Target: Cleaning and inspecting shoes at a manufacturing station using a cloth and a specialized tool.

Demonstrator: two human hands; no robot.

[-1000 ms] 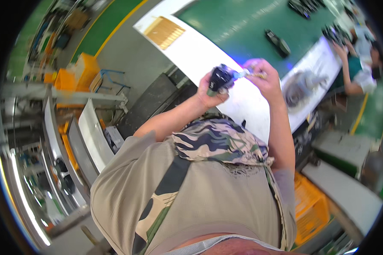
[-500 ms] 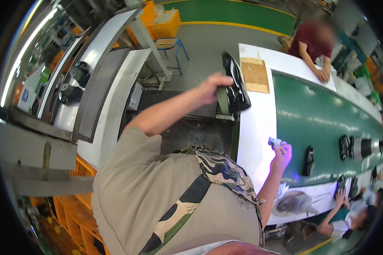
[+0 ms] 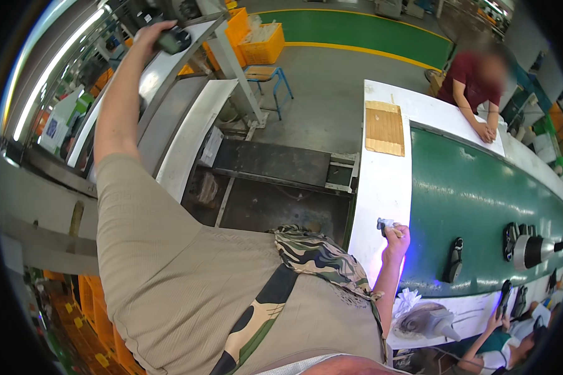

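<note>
My left arm stretches out to the far upper left. There my left hand (image 3: 151, 32) is closed on a glossy black shoe (image 3: 176, 41), held over the upper end of the metal rack (image 3: 197, 30). My right hand (image 3: 396, 239), by the inner edge of the white tabletop (image 3: 381, 187), is closed around a small crumpled pale cloth (image 3: 386, 224) with a dark patch. Bluish light falls on the right wrist and the table beside it. The shoes seen earlier on the rack are mostly hidden behind my left arm.
A green conveyor belt (image 3: 444, 187) carries several black shoes (image 3: 455, 259). Brown cardboard (image 3: 385, 128) lies on the white table. A person in dark red (image 3: 472, 81) leans at the far side; another worker (image 3: 510, 347) handles a shoe at lower right. A stool (image 3: 263, 74) stands beyond.
My left hand has carried the black shoe from beside the white table to the rack at far left. My right hand, still closed on the cloth, has shifted slightly left and down.
</note>
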